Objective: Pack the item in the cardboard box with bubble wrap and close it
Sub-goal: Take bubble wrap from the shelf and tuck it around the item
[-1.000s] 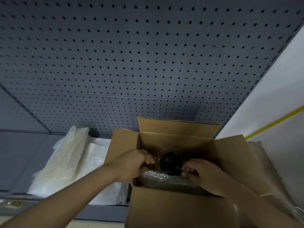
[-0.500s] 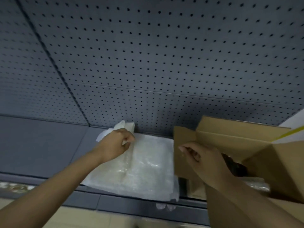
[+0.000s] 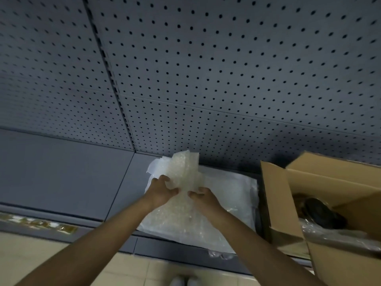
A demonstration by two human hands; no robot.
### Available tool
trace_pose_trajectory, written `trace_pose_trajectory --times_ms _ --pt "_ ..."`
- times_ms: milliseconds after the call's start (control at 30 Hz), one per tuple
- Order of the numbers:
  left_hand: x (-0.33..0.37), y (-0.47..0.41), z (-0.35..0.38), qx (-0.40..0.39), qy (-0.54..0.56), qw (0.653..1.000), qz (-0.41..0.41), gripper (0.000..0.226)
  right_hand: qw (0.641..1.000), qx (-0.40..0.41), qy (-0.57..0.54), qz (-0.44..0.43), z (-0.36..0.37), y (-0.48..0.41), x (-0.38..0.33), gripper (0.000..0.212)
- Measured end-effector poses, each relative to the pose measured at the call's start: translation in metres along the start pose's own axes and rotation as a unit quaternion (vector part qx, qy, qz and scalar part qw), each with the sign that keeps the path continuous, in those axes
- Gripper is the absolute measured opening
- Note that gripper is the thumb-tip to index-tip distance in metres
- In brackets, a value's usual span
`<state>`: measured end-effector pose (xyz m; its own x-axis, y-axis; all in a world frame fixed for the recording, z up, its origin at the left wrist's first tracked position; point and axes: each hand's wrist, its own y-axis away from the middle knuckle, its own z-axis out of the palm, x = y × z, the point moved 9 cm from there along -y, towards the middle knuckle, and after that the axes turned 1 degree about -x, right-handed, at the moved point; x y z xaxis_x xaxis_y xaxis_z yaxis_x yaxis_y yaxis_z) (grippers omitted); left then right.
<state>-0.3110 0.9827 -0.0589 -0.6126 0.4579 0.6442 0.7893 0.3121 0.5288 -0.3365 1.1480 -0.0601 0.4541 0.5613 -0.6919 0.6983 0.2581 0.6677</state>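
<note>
bubble wrap (image 3: 216, 203) on shelf (image 3: 61, 178), cardboard box (image 3: 288, 203) to its right, pegboard (image 3: 206, 79) behind both

Place: a shop or stockroom aisle is suggested
Backing: a grey perforated metal pegboard panel (image 3: 226, 79) is seen beyond the hands
Shelf: a flat grey metal shelf (image 3: 61, 172) is seen left of the hands
Floor: beige tiled floor (image 3: 31, 256) is seen below the forearms

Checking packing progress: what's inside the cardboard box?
Inside the cardboard box lies a dark item with clear wrap along its near side; its lower part and the box floor are hidden.
</note>
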Motion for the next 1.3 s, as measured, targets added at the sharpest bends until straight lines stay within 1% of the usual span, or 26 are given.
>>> trace_pose_trajectory --times_ms 33,100,133,167,200,267,300,333,400,467,567,667,767,833,933,967,1000,1033,1067,1100,1133,1167,1233,1300 --pt "-0.002 -0.001 -0.001 -0.002 -0.003 1.0 0.004 0.065 1.0 -0.001 0.0 0.006 0.001 -0.006 0.004 0.054" --pt "-0.007 -0.002 -0.004 -0.005 -0.011 1.0 0.005 0.063 1.0 0.001 -0.007 0.001 0.005 -0.01 0.006 0.035" --pt "-0.01 -0.003 -0.006 -0.007 -0.01 1.0 0.005 0.063 1.0 0.017 -0.005 -0.004 0.002 -0.01 0.008 0.028" --pt "-0.013 -0.004 -0.006 -0.011 -0.007 1.0 0.002 0.062 0.999 0.049 0.012 -0.007 -0.006 -0.011 0.01 0.03" --pt "-0.015 -0.005 -0.005 -0.015 -0.003 1.0 -0.001 0.062 0.994 0.099 0.052 -0.013 -0.019 -0.012 0.012 0.032" --pt "-0.017 -0.005 -0.003 -0.02 -0.003 1.0 -0.003 0.062 0.963 0.214 0.164 -0.012 -0.047 -0.013 0.019 0.034" --pt "-0.017 -0.005 -0.002 -0.021 -0.005 1.0 -0.003 0.062 0.952 0.239 0.191 0.001 -0.055 -0.011 0.025 0.04" --pt "-0.016 -0.006 -0.001 -0.02 -0.007 1.0 -0.002 0.063 0.947 0.249 0.202 0.013 -0.059 -0.011 0.032 0.046" --pt "-0.015 -0.006 0.001 -0.02 -0.009 1.0 -0.002 0.063 0.95 0.24 0.199 0.034 -0.061 -0.01 0.043 0.058" --pt "-0.015 -0.005 0.001 -0.022 -0.011 1.0 0.001 0.062 0.943 0.252 0.217 0.028 -0.062 -0.012 0.048 0.061" --pt "-0.014 -0.005 0.0 -0.024 -0.012 1.0 0.005 0.061 0.93 0.27 0.248 0.01 -0.064 -0.011 0.047 0.057" --pt "-0.013 -0.004 0.0 -0.03 -0.014 0.999 0.005 0.061 0.931 0.273 0.241 -0.012 -0.067 -0.009 0.047 0.048" --pt "-0.012 -0.005 -0.001 -0.029 -0.015 0.999 0.005 0.061 0.936 0.277 0.21 -0.046 -0.074 -0.003 0.047 0.042" --pt "-0.013 -0.006 -0.002 -0.025 -0.021 0.999 0.002 0.062 0.941 0.272 0.185 -0.074 -0.079 0.004 0.046 0.042" --pt "-0.012 -0.003 -0.003 -0.02 -0.037 0.999 -0.007 0.069 0.948 0.265 0.142 -0.102 -0.087 0.013 0.045 0.04" --pt "-0.009 -0.001 -0.007 -0.001 -0.052 0.999 0.004 0.071 0.947 0.271 0.131 -0.108 -0.092 0.018 0.042 0.039" --pt "0.0 0.004 -0.013 0.038 -0.072 0.996 0.031 0.07 0.946 0.279 0.12 -0.116 -0.096 0.023 0.038 0.037" --pt "0.012 0.01 -0.023 0.094 -0.092 0.988 0.083 0.065 0.945 0.283 0.106 -0.126 -0.099 0.03 0.032 0.036" --pt "0.029 0.019 -0.032 0.155 -0.11 0.97 0.153 0.058 0.944 0.284 0.091 -0.14 -0.101 0.039 0.023 0.035" --pt "0.045 0.029 -0.038 0.195 -0.119 0.948 0.223 0.05 0.944 0.282 0.076 -0.156 -0.102 0.049 0.014 0.034" --pt "0.059 0.038 -0.04 0.209 -0.111 0.931 0.277 0.043 0.941 0.281 0.067 -0.176 -0.103 0.06 0.002 0.032" --pt "0.069 0.045 -0.04 0.2 -0.098 0.923 0.314 0.038 0.936 0.283 0.063 -0.197 -0.105 0.073 -0.01 0.032" --pt "0.085 0.054 -0.033 0.146 -0.072 0.921 0.353 0.036 0.924 0.291 0.051 -0.244 -0.112 0.102 -0.036 0.032" --pt "0.092 0.058 -0.023 0.092 -0.034 0.931 0.351 0.035 0.92 0.281 0.017 -0.274 -0.122 0.133 -0.06 0.031"
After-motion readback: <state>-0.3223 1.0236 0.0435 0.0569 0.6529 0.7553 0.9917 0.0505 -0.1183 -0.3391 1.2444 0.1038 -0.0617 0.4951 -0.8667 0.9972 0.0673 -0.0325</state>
